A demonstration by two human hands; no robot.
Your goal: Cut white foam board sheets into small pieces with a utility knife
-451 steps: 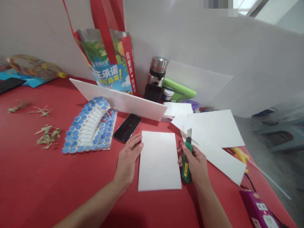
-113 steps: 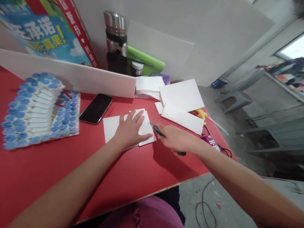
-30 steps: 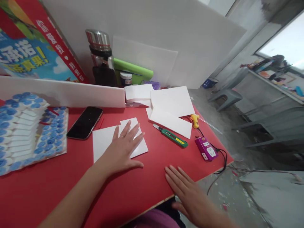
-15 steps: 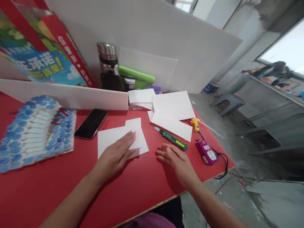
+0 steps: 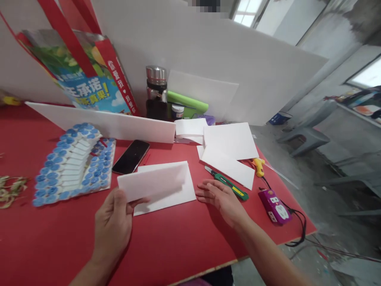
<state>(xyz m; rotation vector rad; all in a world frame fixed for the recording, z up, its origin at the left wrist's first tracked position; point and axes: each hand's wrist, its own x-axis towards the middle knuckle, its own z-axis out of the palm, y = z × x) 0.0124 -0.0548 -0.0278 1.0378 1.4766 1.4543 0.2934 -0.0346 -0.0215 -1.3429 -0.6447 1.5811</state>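
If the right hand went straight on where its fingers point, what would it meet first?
Most likely the right edge of the white sheet lying on the red table; the right hand may be raised, though, so it could pass over.

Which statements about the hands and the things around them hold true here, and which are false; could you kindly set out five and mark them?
1. The left hand holds a white piece. True.
2. The right hand grips the green cutter. False: the right hand is open, and the green cutter lies on the red table.
3. The cutter's blade is out. True.
4. The phone lies on top of the blue-decorated panel. False: it lies beside it on the table.
5. The purple power socket is farther right than the phone. True.
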